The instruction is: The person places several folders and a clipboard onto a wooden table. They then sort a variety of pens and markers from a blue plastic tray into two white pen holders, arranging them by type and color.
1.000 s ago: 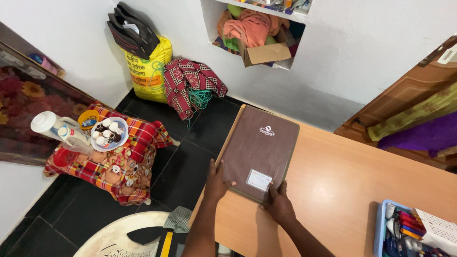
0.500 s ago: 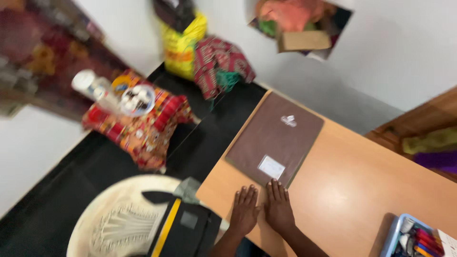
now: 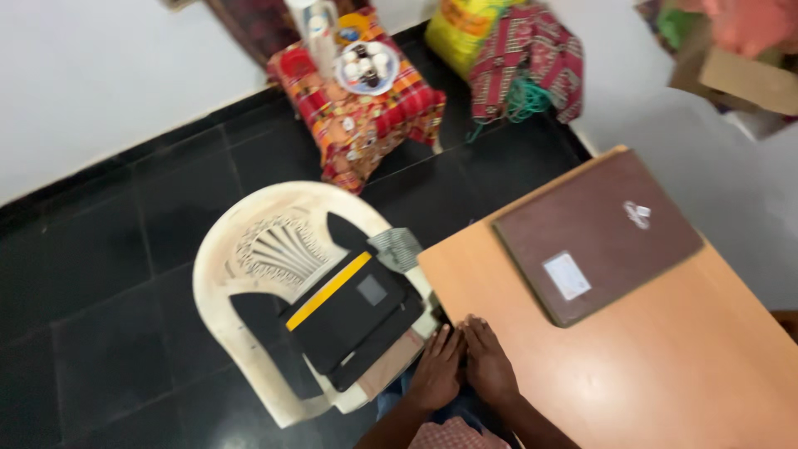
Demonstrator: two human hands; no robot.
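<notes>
Brown folder (image 3: 598,237) on wooden table (image 3: 665,374); 2 hands (image 3: 461,370) together, empty (flat at table edge).

Light: you have even, soft daylight; bright on the white wall (image 3: 100,91)
Glare: pale sheen on your wooden table (image 3: 665,366)
Shadows: faint; darkest under the plastic chair (image 3: 249,258)
Blur: motion smear throughout; worst at the top corners
Focus: your hands soft-edged
</notes>
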